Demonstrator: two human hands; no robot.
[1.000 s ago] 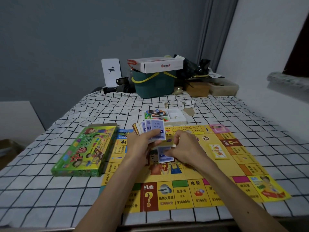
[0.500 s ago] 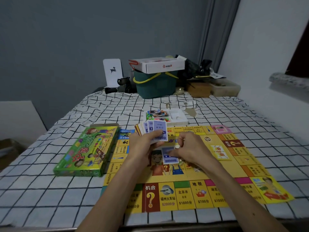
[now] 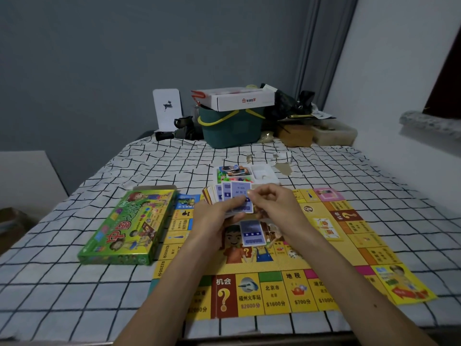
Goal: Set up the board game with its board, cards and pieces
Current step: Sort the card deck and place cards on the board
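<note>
The checked tablecloth [image 3: 74,295] covered the whole table. The yellow game board [image 3: 321,248] lay open and flat on its near half, right in front of me. The green game box [image 3: 127,228] sat just beside the board's left edge. A teal basket [image 3: 232,131] with a white carton on top stood at the far end. The white tray of pieces [image 3: 262,172] rested just beyond the board. My left hand [image 3: 212,221] gripped a fan of cards [image 3: 219,196] above the board, and my right hand [image 3: 277,206] pinched the front card [image 3: 240,193] at its top corner. One blue card [image 3: 252,233] lay on the board's middle picture.
</note>
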